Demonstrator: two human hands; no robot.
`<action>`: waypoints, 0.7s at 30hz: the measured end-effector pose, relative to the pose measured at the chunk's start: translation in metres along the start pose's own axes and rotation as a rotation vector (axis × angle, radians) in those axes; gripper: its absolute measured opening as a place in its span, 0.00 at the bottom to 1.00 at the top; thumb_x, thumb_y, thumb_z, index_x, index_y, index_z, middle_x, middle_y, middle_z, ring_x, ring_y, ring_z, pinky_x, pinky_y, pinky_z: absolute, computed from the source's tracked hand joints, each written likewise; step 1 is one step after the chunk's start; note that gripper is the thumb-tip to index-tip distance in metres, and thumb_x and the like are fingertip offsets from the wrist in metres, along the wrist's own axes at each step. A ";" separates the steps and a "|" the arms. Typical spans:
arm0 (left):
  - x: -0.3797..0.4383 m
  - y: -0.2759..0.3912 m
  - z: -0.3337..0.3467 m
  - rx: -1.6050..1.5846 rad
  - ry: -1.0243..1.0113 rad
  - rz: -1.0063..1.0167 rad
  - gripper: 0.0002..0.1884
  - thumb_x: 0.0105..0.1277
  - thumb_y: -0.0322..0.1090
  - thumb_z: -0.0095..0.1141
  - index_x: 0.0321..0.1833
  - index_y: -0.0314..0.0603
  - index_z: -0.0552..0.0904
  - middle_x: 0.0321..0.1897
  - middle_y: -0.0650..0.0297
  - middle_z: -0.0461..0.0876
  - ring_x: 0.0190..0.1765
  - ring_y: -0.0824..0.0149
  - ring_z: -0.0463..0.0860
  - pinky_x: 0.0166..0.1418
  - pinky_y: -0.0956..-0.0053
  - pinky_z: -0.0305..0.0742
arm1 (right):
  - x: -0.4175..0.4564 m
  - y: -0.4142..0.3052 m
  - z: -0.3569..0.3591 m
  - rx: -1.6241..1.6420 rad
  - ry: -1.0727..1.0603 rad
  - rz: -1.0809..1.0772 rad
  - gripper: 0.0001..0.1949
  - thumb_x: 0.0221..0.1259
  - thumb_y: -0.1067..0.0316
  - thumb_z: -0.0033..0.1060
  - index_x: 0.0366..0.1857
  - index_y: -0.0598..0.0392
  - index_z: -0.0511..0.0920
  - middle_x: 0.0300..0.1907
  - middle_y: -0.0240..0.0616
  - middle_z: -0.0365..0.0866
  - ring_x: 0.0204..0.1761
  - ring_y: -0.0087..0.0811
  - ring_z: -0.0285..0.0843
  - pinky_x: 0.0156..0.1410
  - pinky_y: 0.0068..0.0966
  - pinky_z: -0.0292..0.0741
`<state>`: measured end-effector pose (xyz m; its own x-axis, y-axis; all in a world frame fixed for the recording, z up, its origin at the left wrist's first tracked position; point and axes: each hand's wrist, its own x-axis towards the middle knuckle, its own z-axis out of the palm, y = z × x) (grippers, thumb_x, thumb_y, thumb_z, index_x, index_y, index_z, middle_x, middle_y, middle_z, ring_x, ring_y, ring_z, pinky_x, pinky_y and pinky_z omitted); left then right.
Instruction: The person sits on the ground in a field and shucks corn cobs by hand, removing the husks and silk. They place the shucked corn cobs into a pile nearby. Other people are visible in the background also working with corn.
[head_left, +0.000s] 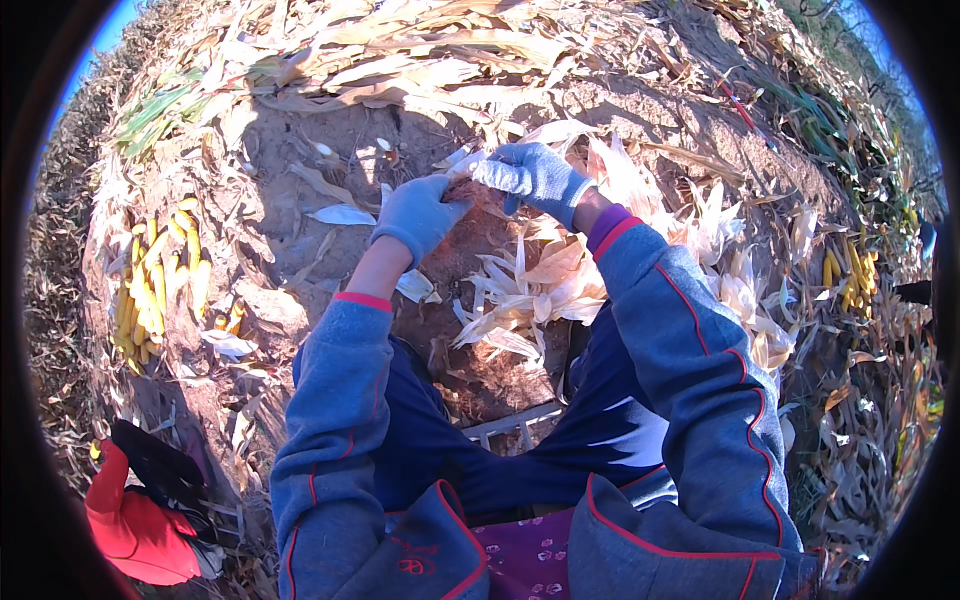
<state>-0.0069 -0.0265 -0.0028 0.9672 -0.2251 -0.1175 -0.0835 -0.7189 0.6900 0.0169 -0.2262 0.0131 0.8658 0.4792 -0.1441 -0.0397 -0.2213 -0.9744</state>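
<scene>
Both hands wear light grey-blue knit gloves and meet above the bare soil. My left hand (421, 217) is closed around a bunch of reddish-brown corn silk (466, 190), and whether a cob lies inside the fist is hidden. Against the upper end of the same bunch, my right hand (531, 180) has its fingers bent over pale husk. Loose dry corn husks (544, 289) lie in a heap below my right hand, between the knees. A single pale husk leaf (343, 215) rests on the soil left of my left hand.
A pile of husked yellow corn cobs (146, 289) lies at the left, a smaller one (856, 277) at the far right. Dry corn stalks (420, 52) stretch across the top. A person in red (142, 525) is at the lower left. A slatted seat (517, 427) shows between the legs.
</scene>
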 end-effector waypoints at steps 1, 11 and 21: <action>-0.001 0.003 -0.001 0.023 -0.008 -0.010 0.18 0.58 0.49 0.59 0.46 0.46 0.83 0.40 0.51 0.83 0.45 0.51 0.82 0.50 0.62 0.75 | 0.000 0.001 0.002 -0.002 -0.003 -0.012 0.15 0.59 0.53 0.60 0.35 0.56 0.82 0.22 0.33 0.78 0.23 0.23 0.76 0.31 0.22 0.75; -0.002 0.009 -0.003 0.077 -0.033 0.006 0.18 0.60 0.48 0.57 0.47 0.46 0.83 0.40 0.50 0.83 0.45 0.48 0.81 0.50 0.60 0.74 | 0.004 0.001 0.005 -0.216 0.163 -0.144 0.03 0.56 0.70 0.63 0.30 0.57 0.80 0.22 0.29 0.77 0.22 0.18 0.73 0.27 0.19 0.72; -0.003 0.012 -0.008 0.129 -0.035 -0.005 0.18 0.59 0.48 0.57 0.46 0.46 0.82 0.40 0.50 0.82 0.45 0.48 0.81 0.49 0.59 0.74 | 0.000 0.001 -0.043 -0.772 0.526 0.162 0.10 0.56 0.57 0.60 0.34 0.49 0.82 0.31 0.41 0.84 0.36 0.38 0.82 0.44 0.32 0.75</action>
<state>-0.0089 -0.0298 0.0115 0.9589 -0.2426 -0.1473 -0.1110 -0.7982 0.5921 0.0379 -0.2630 0.0196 0.9999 -0.0086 0.0121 -0.0008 -0.8425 -0.5388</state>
